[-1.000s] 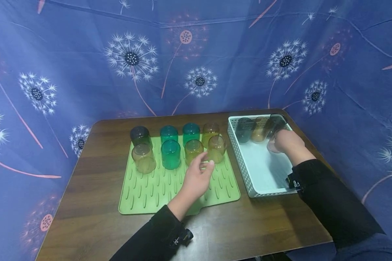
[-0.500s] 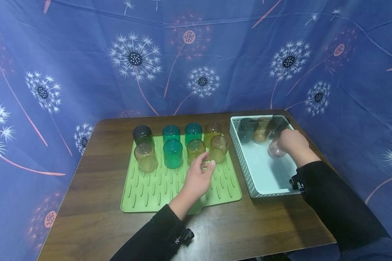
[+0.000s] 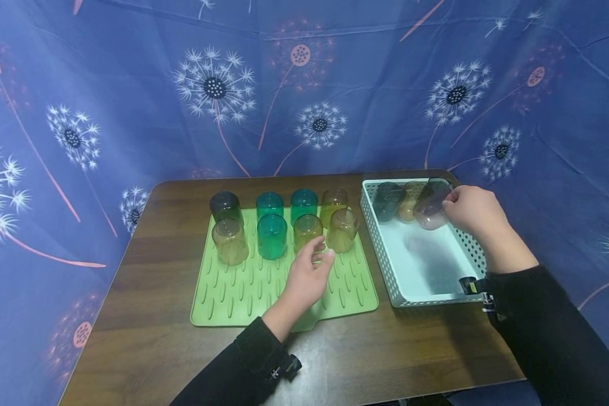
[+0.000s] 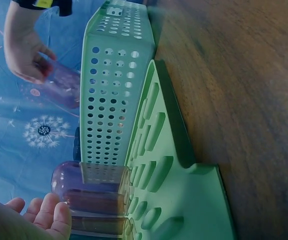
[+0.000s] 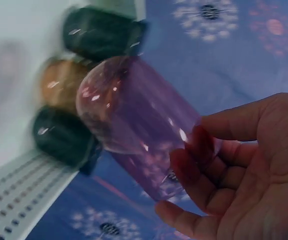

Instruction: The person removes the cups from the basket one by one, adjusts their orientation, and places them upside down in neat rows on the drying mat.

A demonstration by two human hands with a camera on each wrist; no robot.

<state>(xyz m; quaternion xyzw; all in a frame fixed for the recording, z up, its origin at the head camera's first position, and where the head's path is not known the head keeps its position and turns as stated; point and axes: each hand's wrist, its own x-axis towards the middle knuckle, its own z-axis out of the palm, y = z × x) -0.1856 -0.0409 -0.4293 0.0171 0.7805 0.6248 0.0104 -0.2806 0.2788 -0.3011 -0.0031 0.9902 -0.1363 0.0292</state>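
Note:
My right hand (image 3: 474, 211) holds a clear pinkish-purple glass (image 5: 133, 105) by its rim end, thumb on one side and fingers on the other, with some fingertips inside. The glass is tilted, its rounded base pointing down toward the pale blue basket (image 3: 380, 265). In the basket's far end lie two dark glasses (image 5: 63, 140) and an amber glass (image 5: 58, 85). My left hand (image 3: 308, 279) hovers over the green drying mat (image 3: 264, 307) with loosely bent fingers and nothing between them. Its fingertips are close to the front amber-tinted glasses (image 3: 342, 231), which stand upside down.
More upturned glasses stand in two rows on the mat's far half: several green ones (image 3: 272, 237), a dark one (image 3: 225, 206) and a pale amber one (image 3: 230, 242). The wooden table (image 3: 132, 304) ends at a blue dandelion-print cloth (image 3: 264, 113) behind.
My right hand has raised the pinkish glass up from the basket's floor and turned, so more of the glass shows. The left hand stays put; the head view has shifted slightly.

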